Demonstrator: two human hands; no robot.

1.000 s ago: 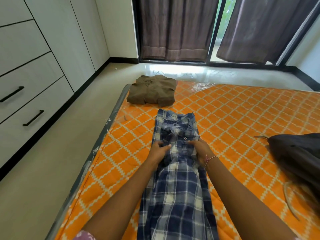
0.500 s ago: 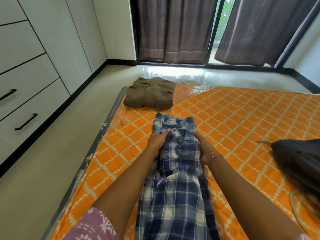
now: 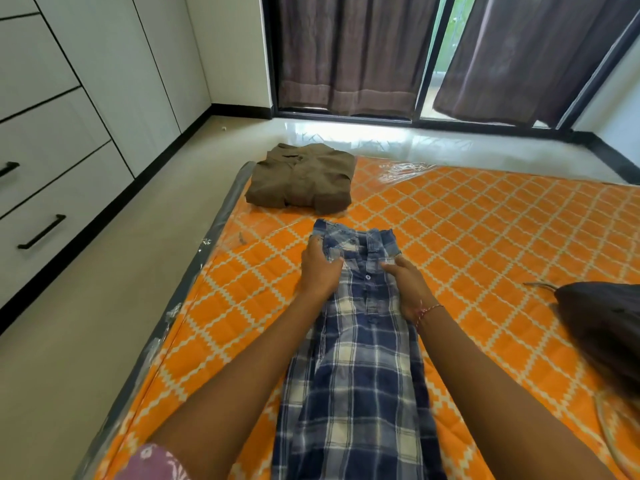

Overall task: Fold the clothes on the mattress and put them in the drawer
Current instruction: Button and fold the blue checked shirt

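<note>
Reaching further up the plaid shirt (image 3: pixel 353 358) than a second ago, both hands have slid from its chest to just below the collar. The left hand (image 3: pixel 320 271) now lies on the shirt's left shoulder, its fingers (image 3: pixel 313 245) curled round the folded edge and its thumb pinching the cloth beside the collar. The right hand (image 3: pixel 408 289) sits on the right side of the button placket, thumb stretched along the cloth toward the buttons, the other fingers tucked under the shirt's right edge so it grips the fabric; a red thread bracelet (image 3: pixel 427 311) circles that wrist. The shirt itself has drawn narrower near the top and lies as a long strip, collar at the far end, hem running off the near edge of view, flat on the orange patterned mattress (image 3: pixel 502 244). So the cloth lies under both palms and between the two sets of fingers, the collar just beyond the fingertips.

Farther off, toward the mattress's far left corner, the folded brown shirt (image 3: pixel 301 180) rests where it was. A dark garment (image 3: pixel 602 327) lies heaped at the right edge. Along the left wall stand white drawers (image 3: pixel 52 188) with black handles, all closed, across a strip of bare floor (image 3: pixel 104 323). Dark curtains (image 3: pixel 349 53) hang at the far window
</note>
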